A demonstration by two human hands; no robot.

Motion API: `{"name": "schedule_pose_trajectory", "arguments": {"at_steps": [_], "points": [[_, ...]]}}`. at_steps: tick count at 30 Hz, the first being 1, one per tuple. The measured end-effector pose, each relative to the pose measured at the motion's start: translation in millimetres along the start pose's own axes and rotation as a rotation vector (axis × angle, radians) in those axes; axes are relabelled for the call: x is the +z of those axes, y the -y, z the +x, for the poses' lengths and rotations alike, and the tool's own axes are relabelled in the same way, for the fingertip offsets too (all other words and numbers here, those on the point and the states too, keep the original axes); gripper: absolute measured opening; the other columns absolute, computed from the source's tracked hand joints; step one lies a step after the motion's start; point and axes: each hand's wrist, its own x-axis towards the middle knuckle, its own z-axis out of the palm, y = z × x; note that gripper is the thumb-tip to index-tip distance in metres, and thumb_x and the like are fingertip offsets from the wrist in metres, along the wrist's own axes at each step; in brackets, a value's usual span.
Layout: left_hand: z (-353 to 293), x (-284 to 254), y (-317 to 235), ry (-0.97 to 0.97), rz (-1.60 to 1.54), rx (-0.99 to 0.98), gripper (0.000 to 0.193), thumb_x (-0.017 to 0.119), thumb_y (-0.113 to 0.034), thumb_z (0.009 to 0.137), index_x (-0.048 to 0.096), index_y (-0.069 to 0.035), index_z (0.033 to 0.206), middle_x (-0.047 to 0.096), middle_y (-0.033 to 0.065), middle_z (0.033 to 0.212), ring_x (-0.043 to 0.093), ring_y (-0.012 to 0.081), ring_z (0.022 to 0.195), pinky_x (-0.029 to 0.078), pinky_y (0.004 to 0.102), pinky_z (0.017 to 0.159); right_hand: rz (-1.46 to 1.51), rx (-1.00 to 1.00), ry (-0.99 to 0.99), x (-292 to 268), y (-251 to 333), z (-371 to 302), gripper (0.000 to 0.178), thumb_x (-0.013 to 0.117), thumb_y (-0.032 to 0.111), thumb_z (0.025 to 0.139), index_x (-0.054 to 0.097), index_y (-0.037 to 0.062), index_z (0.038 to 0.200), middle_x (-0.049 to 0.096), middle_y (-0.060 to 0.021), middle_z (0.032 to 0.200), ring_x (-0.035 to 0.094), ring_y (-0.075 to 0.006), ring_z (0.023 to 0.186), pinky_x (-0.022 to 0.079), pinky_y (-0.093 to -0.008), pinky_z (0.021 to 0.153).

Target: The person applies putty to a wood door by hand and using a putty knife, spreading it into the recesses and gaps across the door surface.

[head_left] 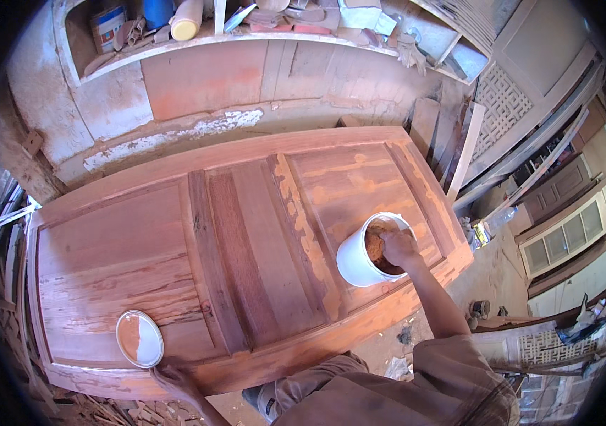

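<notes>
A panelled wooden door (246,241) lies flat before me, with orange-brown filler smeared over parts of its right half. On its right panel a white bucket (356,261) stands tilted, its mouth showing orange-brown filler (376,246) inside. My right hand (400,250) reaches into the bucket with its fingers curled; what they hold, if anything, is hidden. At the door's near left edge, my left hand (172,380) grips the lower rim of a round white lid (150,344). Filler covers the lid's left half.
Behind the door, a shelf (246,35) holds containers, a blue tin and scraps. Wooden boards (467,153) lean beyond the far right corner. Frames and a glazed cabinet door (565,238) stand to the right. Wood offcuts (5,305) pile up at the left.
</notes>
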Motion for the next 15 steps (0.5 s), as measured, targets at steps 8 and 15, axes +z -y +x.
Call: {"name": "schedule_pose_trajectory", "arguments": {"at_steps": [8,15], "points": [[1,-1,-6,0.005,-0.012,0.0,0.048,0.057,-0.029,0.102,0.051,0.006,0.135,0.053,0.0254,0.138,0.051,0.0413,0.128,0.04,0.0498,0.11,-0.011,-0.092,0.2,-5,-22,-15,0.029,0.051,0.017,0.09,0.072,0.0089,0.109,0.069,-0.0218,0.112,0.068,-0.0375,0.101,0.052,-0.0533,0.091],[6,5,-6,-0.064,0.007,0.014,0.045,0.058,-0.031,0.101,0.056,0.007,0.126,0.059,0.0268,0.127,0.055,0.0424,0.12,0.043,0.0504,0.105,0.02,-0.079,0.176,-43,-25,-4,0.029,0.052,0.018,0.09,0.074,0.0178,0.11,0.07,-0.0139,0.113,0.068,-0.0326,0.107,0.054,-0.049,0.091]]}}
